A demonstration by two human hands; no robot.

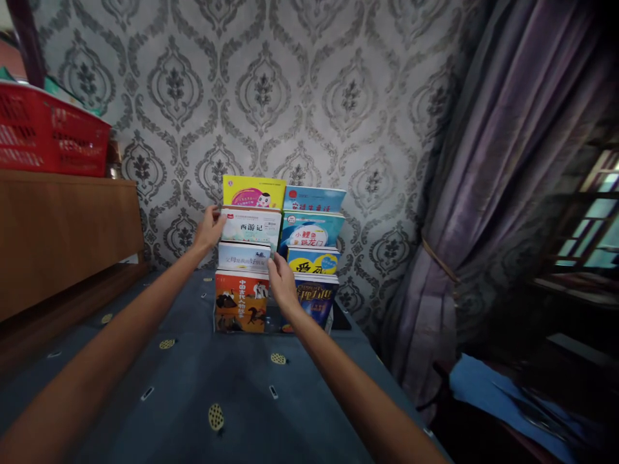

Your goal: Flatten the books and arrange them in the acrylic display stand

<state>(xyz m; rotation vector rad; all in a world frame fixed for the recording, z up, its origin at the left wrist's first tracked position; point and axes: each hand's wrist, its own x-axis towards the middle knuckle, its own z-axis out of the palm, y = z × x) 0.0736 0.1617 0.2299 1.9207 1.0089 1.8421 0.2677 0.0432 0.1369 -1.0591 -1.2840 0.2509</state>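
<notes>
A tiered rack of children's books [278, 258] stands at the far end of a table covered in dark blue cloth [232, 393]. My left hand [209, 227] grips the left edge of a white book [251, 225] in the second row from the top of the left column. My right hand [281, 282] rests with its fingers curled at the gap between the two columns, touching a pale book [243, 255] just below. An orange book [240, 300] stands in the front row, a yellow one [254, 192] at the top.
A red plastic basket [48, 132] sits on a wooden cabinet [62, 232] at the left. Patterned grey wallpaper is behind the rack. A purple curtain [493, 193] hangs at the right, with a window [592, 225] and a blue-covered surface [498, 393] below.
</notes>
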